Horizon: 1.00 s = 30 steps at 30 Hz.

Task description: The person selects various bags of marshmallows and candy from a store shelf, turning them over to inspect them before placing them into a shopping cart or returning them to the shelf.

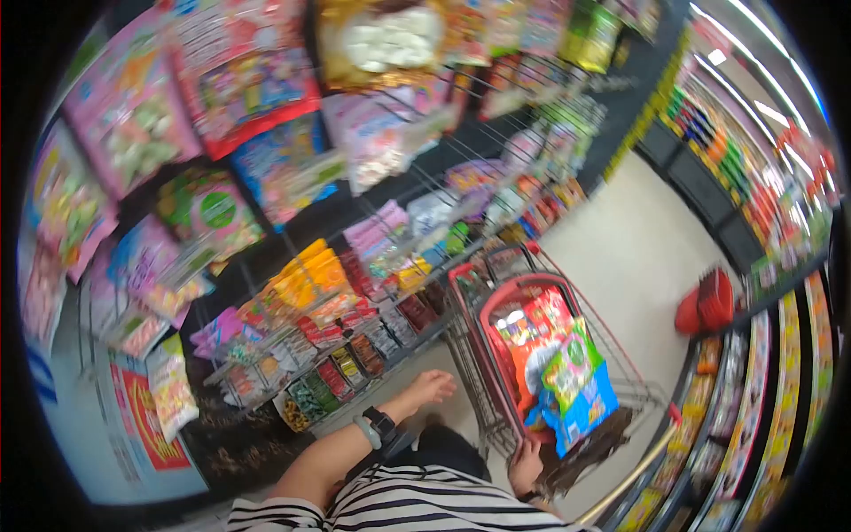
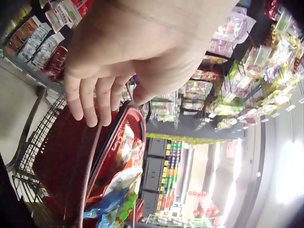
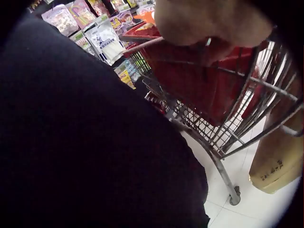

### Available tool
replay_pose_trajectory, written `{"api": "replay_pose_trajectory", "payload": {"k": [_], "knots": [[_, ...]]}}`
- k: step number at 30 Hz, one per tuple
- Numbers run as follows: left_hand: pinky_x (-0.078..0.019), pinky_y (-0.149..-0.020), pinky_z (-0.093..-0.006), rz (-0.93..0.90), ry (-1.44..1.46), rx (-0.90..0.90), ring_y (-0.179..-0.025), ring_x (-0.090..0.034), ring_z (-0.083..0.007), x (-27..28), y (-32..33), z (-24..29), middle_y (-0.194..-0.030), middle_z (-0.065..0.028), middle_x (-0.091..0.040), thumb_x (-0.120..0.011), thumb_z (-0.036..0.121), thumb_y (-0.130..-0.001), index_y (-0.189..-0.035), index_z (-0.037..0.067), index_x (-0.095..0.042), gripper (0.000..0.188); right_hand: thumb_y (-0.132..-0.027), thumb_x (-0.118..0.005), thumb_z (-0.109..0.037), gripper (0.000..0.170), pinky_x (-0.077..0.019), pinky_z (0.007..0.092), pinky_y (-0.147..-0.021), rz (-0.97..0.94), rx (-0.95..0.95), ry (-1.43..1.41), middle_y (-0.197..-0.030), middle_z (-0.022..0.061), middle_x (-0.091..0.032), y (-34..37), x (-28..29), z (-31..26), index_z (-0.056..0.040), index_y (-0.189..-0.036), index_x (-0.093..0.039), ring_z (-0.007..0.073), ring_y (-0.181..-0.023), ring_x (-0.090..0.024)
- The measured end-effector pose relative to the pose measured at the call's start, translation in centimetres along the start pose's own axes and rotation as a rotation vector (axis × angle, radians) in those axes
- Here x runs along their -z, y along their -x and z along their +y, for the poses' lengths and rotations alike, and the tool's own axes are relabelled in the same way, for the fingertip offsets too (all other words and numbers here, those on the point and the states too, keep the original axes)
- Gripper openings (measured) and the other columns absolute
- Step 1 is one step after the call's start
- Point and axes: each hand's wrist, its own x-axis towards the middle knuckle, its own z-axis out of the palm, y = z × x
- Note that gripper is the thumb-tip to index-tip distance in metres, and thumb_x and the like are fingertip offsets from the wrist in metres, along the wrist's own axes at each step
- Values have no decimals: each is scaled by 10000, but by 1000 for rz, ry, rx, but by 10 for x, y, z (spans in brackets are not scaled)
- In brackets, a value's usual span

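Observation:
My left hand [image 1: 433, 387] hangs in the air to the left of the shopping cart [image 1: 651, 387], its fingers loose and nothing in them. In the left wrist view those fingers overlap the near side of the red basket [image 2: 61, 156]. The basket sits inside the wire cart and holds red, green and blue snack bags [image 1: 567, 377]. My right hand [image 1: 526, 465] is at the near end of the basket, fingers curled over the cart's rim there. In the right wrist view dark clothing covers much of the frame and only part of that hand [image 3: 213, 23] shows.
Candy bags [image 1: 213, 217] hang on hooks along the shelf at the left, with small packets [image 1: 332, 377] on its lower ledge. Pale floor [image 1: 612, 230] runs beyond the cart. Stacked red baskets [image 1: 706, 301] stand by the right-hand shelves [image 1: 709, 426].

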Motion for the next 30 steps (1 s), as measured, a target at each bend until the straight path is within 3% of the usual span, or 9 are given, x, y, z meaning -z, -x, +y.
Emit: {"api": "replay_pose_trajectory", "payload": {"k": [4, 11, 15, 17, 19, 21, 26, 29, 30], "knots": [[-464, -738, -298, 105, 121, -78, -911, -595, -155, 17, 8, -2, -1039, -62, -623, -465, 360, -923, -1133, 77, -515, 356, -881, -531, -210, 256, -496, 388, -593, 36, 119, 73, -1119, 124, -554, -28, -21, 7, -64, -1090, -550, 312, -713, -623], [-473, -710, -266, 419, 396, -335, -887, -605, -144, 70, 92, 27, -1009, -59, -632, -478, 322, -926, -1111, 76, -547, 315, -884, -541, -223, 310, -472, 361, -701, -509, 620, -319, -991, 138, -596, -110, -11, -59, -41, -1134, -531, 275, -800, -598], [-471, -711, -265, 856, 501, -713, -881, -603, -136, 107, 170, 40, -948, -64, -640, -491, 281, -928, -1063, 59, -553, 267, -885, -547, -230, 341, -458, 345, -762, -807, 687, -525, -917, 145, -620, -97, -8, -86, -28, -1159, -519, 254, -850, -584], [-464, -704, -261, 1023, 541, -914, -849, -599, -129, 128, 210, 42, -912, -61, -639, -494, 261, -930, -1045, 57, -550, 241, -867, -580, -205, 322, -498, 323, -666, -1027, 761, -481, -1079, 128, -605, -107, 12, -154, -43, -1142, -537, 234, -794, -642], [-458, -696, -263, 1208, 524, -1040, -834, -588, -124, 155, 251, 45, -914, -52, -628, -501, 264, -928, -1054, 59, -537, 243, -900, -535, -244, 320, -503, 364, -652, -1025, 886, -515, -1108, 133, -582, -104, 17, -213, -56, -1157, -531, 272, -894, -627], [-456, -695, -268, 1376, 543, -1130, -836, -577, -121, 180, 290, 51, -924, -45, -617, -499, 237, -928, -1057, 60, -524, 220, -892, -564, -251, 399, -491, 323, -711, -1086, 928, -490, -1114, 131, -600, -97, 32, -275, -41, -1223, -491, 219, -986, -605], [-363, -939, -336, 1607, 385, -1061, -1145, -432, -198, 271, 353, 47, -1289, -100, -421, -513, 144, -882, -1263, 51, -398, 409, -897, -557, -240, 382, -459, 311, -791, -1171, 1162, -771, -1123, 126, -574, -52, 71, -428, -31, -1210, -494, 232, -1015, -570], [-352, -952, -343, 1717, 294, -1064, -1172, -417, -219, 311, 379, 59, -1317, -125, -406, -522, 160, -884, -1342, 24, -317, 520, -904, -547, -237, 401, -415, 332, -884, -1075, 1488, -874, -1188, 125, -512, -28, 73, -510, -43, -1244, -463, 245, -1085, -501], [-352, -952, -343, 1716, 291, -1065, -1172, -417, -219, 331, 382, 54, -1317, -125, -406, -522, 160, -884, -1342, 24, -317, 520, -903, -547, -252, 445, -400, 344, -908, -1105, 1487, -871, -1229, 143, -481, -20, 72, -537, -38, -1273, -426, 249, -1137, -465]]}}
